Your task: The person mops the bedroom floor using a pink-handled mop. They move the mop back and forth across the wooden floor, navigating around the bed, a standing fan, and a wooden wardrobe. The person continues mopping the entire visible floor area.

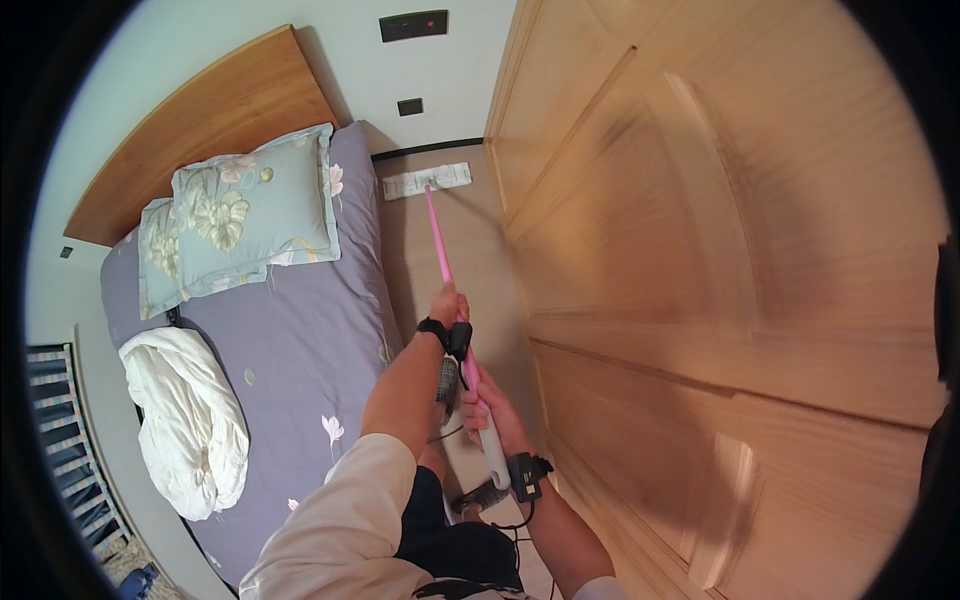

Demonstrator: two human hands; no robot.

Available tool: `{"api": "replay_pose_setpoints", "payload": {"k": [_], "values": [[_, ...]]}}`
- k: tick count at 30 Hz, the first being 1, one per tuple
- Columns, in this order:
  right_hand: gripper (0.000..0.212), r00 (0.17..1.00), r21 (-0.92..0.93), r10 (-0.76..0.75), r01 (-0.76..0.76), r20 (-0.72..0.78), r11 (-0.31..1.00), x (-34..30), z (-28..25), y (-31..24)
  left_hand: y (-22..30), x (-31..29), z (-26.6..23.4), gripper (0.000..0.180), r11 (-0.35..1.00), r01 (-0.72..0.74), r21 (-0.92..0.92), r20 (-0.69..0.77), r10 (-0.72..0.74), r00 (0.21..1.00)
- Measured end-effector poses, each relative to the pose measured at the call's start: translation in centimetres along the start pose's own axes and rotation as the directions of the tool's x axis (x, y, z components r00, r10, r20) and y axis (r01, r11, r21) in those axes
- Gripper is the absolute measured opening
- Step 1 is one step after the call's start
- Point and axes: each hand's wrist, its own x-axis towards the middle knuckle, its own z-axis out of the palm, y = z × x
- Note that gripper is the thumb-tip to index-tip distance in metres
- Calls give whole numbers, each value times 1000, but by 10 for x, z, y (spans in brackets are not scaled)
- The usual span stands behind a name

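Note:
A flat mop with a pink pole [439,240] stretches away from me between the bed and the wooden wardrobe. Its white rectangular mop head [405,185] lies flat on the floor near the far wall. My left hand [450,304] is wrapped round the middle of the pole. Closer to my body, my right hand [497,411] grips the lower pole, just above the white handle end [494,458]. Both wrists wear black straps with small boxes and cables.
At left stands a bed with a purple sheet [290,350], patterned pillows [265,200], a white bundled quilt [180,420] and a wooden headboard [215,130]. Tall wooden wardrobe doors [640,250] line the right side. A narrow strip of floor [415,245] runs between. Cables hang near my feet.

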Motion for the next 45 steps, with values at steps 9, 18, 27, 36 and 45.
{"api": "replay_pose_setpoints", "payload": {"k": [9, 18, 27, 36, 45], "values": [[54, 998, -80, -40, 36, -55, 996, -234, -142, 83, -255, -131, -11, 50, 996, 22, -91, -72, -28, 997], [54, 984, 32, 24, -19, -175, 999, -424, -215, 135, -440, -275, -5, 53, 991, 129, -18, -155, -131, 979], [59, 997, -155, -25, 14, -70, 988, -289, -140, 60, -306, -169, 19, 54, 1000, 19, -15, -41, -19, 999], [56, 999, -213, -35, 31, -15, 977, -42, -25, -58, -52, 24, 55, 59, 996, -20, -91, 23, 22, 999], [56, 999, -141, -38, 34, -22, 989, 20, 6, -88, 20, 65, 70, 57, 996, 33, -77, 13, -32, 999]]}}
